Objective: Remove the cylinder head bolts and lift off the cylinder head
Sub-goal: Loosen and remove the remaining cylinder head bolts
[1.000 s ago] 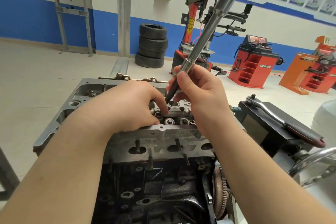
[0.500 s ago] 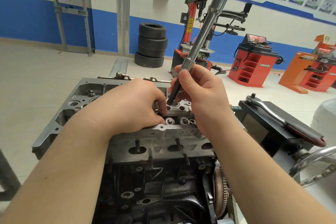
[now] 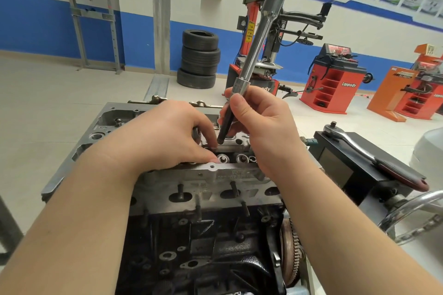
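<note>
The grey aluminium cylinder head [image 3: 211, 175] sits on the black engine block [image 3: 203, 246]. My right hand [image 3: 259, 124] grips a long chrome socket extension [image 3: 260, 38] at its lower end, where a black bolt shank [image 3: 225, 124] hangs out of the socket. The bar leans up and to the right. The shank's lower tip hovers just over a hole in the top of the head. My left hand [image 3: 165, 134] rests on the head with curled fingers, and its index fingertip lies by the shank's tip. Whether it pinches the shank is hidden.
A chrome ratchet with a dark red handle [image 3: 374, 158] lies on a black box [image 3: 354, 165] to the right. A toothed flywheel [image 3: 291, 254] shows at the block's right end. Stacked tyres [image 3: 200, 58], a tyre changer [image 3: 261, 55] and red machines [image 3: 333, 79] stand behind.
The extension bar has swung more upright, its top end moving left. The black shank's tip has shifted slightly left towards my left fingertips. Both hands stay on the head.
</note>
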The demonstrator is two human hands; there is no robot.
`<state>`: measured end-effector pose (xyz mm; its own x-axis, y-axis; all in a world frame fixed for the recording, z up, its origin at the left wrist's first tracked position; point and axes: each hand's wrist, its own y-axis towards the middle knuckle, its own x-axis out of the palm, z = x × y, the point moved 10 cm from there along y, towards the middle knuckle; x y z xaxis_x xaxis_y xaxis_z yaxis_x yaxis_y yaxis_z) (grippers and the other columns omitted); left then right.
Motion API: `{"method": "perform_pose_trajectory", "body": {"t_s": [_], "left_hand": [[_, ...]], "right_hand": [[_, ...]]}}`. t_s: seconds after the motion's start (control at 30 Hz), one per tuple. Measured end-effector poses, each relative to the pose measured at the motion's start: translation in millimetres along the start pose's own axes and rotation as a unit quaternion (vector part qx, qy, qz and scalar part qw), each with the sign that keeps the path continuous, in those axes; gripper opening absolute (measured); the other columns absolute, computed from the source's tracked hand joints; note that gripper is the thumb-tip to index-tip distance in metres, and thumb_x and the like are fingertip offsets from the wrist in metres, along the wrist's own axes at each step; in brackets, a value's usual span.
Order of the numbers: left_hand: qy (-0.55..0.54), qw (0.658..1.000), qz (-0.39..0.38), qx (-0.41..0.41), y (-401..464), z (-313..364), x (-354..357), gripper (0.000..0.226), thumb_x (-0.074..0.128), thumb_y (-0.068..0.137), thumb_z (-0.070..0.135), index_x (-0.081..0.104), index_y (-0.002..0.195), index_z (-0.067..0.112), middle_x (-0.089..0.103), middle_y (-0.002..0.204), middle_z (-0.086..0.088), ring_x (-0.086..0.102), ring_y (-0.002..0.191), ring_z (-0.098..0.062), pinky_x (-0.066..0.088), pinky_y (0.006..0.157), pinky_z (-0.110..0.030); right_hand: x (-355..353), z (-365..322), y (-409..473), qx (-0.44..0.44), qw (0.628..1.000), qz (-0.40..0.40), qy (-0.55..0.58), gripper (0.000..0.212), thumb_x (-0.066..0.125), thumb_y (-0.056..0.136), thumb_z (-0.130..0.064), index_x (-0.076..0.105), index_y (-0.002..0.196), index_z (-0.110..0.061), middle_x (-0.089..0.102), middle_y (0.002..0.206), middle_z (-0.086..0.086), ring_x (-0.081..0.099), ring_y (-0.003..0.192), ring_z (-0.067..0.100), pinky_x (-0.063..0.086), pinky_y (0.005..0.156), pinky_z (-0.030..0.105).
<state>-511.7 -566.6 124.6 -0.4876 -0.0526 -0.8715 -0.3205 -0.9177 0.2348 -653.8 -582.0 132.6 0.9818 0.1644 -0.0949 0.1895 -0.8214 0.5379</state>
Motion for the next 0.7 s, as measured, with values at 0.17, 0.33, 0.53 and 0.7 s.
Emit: {"method": "perform_pose_trajectory", "body": {"t_s": [0.17,0.33,0.53,0.7], "left_hand": [[-0.008,1.000,0.013,-0.018,-3.9,-8.8,-10.5,0.030,0.091,0.071,0.050,0.068,0.091,0.047,0.063,0.086,0.019,0.059,0.080,-0.001,0.040,0.060,-0.016],[0.021,0.999,0.007,-0.022,-2.3,-9.5,-7.1,0.029,0.090,0.072,0.052,0.074,0.094,0.043,0.065,0.087,0.016,0.059,0.080,-0.003,0.041,0.059,-0.021],[0.006,0.999,0.019,-0.029,-2.5,-10.4,-9.3,0.026,0.084,0.071,0.062,0.076,0.086,0.042,0.066,0.083,0.016,0.061,0.077,-0.002,0.042,0.059,-0.022],[-0.102,0.981,0.167,-0.002,-12.8,-11.1,-42.9,0.037,0.081,0.064,0.075,0.074,0.076,0.040,0.067,0.073,0.016,0.061,0.074,0.005,0.041,0.057,-0.024]], "right_hand": [[9.5,-4.7,-1.6,-0.019,0.999,-0.045,-0.020,0.014,0.068,0.099,-0.026,0.074,0.106,-0.016,0.077,0.088,0.003,0.074,0.083,0.021,0.055,0.069,0.031],[19.6,-5.7,-3.1,-0.027,0.996,-0.083,-0.028,0.011,0.072,0.097,-0.017,0.075,0.107,-0.016,0.078,0.089,-0.003,0.071,0.080,0.008,0.053,0.066,0.021],[16.0,-3.7,-3.8,-0.014,0.995,-0.077,-0.057,0.016,0.067,0.100,-0.018,0.073,0.114,-0.013,0.078,0.092,0.003,0.072,0.085,0.018,0.055,0.070,0.032],[18.4,-3.9,-3.6,0.001,0.995,-0.083,-0.057,0.026,0.063,0.101,-0.015,0.070,0.125,-0.010,0.074,0.101,0.017,0.066,0.083,0.024,0.061,0.072,0.046]]}}
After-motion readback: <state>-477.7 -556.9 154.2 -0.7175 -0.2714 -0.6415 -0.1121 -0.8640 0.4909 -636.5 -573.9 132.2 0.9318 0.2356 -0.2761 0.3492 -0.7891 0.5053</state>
